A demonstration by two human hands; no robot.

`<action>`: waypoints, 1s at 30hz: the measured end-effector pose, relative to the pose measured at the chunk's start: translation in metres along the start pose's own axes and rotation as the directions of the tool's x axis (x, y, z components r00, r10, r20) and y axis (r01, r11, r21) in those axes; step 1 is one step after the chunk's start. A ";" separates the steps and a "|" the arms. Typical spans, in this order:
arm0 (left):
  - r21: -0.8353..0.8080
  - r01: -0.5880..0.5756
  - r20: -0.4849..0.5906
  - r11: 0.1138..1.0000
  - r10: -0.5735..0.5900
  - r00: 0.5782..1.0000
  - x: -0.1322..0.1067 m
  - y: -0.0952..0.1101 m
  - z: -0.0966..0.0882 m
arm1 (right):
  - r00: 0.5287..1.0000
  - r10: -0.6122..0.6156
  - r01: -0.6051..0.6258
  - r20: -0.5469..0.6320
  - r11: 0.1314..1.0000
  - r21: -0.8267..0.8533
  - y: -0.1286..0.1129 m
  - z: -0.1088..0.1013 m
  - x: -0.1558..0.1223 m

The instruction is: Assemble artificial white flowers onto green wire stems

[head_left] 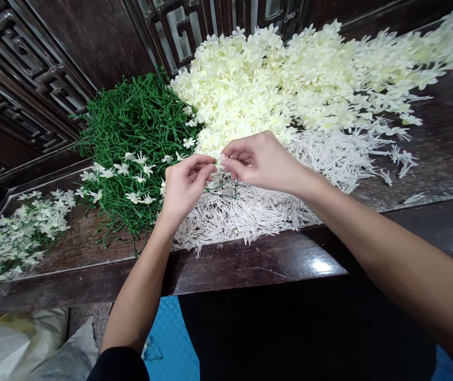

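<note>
My left hand (187,185) is closed in a pinch on a thin green artificial flower stem (235,189), whose branches hang below the fingers. Facing it, fingertips almost touching, my right hand (262,161) pinches a small white flower piece (221,158) at the stem's tip. Fingers partly cover both, so how they join cannot be made out. Under the hands spreads a heap of thin white plastic stamens (246,214). Just beyond lies a large pile of pale yellow-white artificial blossoms (250,90). Left of my left hand is a mound of green stems (131,132).
Several white flowers (121,169) on stems rest on the green mound. More assembled flowers (24,233) lie at the far left of the dark wooden bench (87,233). A carved wooden backrest (32,58) rises behind. Pale sacks (20,344) sit at lower left, beside a blue stool (174,333).
</note>
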State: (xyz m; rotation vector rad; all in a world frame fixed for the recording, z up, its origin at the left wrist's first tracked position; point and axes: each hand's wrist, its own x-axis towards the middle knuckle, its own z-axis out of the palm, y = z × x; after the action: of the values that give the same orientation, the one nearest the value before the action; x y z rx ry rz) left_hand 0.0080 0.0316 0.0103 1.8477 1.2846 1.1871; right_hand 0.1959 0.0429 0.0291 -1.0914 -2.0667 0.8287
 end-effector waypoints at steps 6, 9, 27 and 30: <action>0.035 -0.053 -0.010 0.998 0.054 0.999 -0.002 -0.002 0.001 | 1.000 0.027 -0.026 0.015 0.999 -0.046 -0.002 0.002 -0.001; 0.146 -0.122 -0.023 0.982 0.126 0.992 -0.003 -0.003 0.001 | 1.000 -0.011 0.012 0.014 0.998 -0.064 0.001 0.005 -0.001; 0.371 -0.343 0.056 0.863 0.348 0.936 -0.008 -0.006 -0.001 | 0.986 -0.168 0.165 -0.018 0.980 -0.115 0.012 0.011 0.001; 0.384 -0.350 0.073 0.854 0.350 0.934 -0.008 -0.006 -0.002 | 0.983 -0.184 0.183 -0.001 0.977 -0.106 0.014 0.012 0.001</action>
State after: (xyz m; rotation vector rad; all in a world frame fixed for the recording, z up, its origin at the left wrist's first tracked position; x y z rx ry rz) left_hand 0.0028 0.0266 0.0038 2.4610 1.2907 1.1674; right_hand 0.1922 0.0470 0.0112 -0.9397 -2.1842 0.6269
